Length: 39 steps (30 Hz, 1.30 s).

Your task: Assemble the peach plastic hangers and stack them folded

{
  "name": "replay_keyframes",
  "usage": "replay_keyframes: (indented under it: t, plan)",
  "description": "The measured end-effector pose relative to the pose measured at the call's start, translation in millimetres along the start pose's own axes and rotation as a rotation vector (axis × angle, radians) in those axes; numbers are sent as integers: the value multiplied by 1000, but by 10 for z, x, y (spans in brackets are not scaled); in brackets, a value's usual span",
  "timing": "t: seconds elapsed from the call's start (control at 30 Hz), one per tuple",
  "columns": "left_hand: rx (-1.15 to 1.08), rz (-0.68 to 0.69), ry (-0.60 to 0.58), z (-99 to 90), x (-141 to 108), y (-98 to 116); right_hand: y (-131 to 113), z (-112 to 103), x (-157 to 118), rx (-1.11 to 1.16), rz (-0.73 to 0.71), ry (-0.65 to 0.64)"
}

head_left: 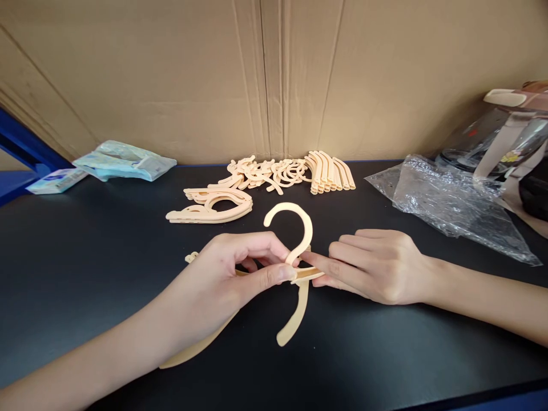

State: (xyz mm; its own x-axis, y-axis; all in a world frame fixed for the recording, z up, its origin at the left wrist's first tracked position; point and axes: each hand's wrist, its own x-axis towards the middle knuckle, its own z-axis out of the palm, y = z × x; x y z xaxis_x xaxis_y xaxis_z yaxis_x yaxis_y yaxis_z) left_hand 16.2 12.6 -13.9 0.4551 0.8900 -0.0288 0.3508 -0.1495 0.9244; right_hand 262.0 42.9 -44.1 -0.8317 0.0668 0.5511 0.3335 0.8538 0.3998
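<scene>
A cream plastic hanger hook (305, 225) stands upright between my two hands, its curl open to the left. My left hand (240, 271) pinches the hook's base and the hanger body at the joint with thumb and fingers. From the right, my right hand (372, 265) presses its fingers and thumb round the short end of the same hanger. A curved cream arm (295, 317) hangs below the joint. Another long cream part (192, 351) shows beneath my left wrist, mostly hidden by the forearm.
Folded hangers (209, 216) lie at the back left of the black table (107, 245). Behind are loose hooks (278, 174) and stacked curved arms (329, 171). Tissue packs (124, 161) are far left; a clear plastic bag (449, 200) and a transparent container (479, 137) stand right.
</scene>
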Motion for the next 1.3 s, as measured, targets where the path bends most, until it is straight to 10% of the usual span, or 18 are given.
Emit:
replay_keyframes:
  t: [1.3]
  plan:
    - [153, 57, 238, 78, 4, -52, -3, 53, -14, 49, 198, -76]
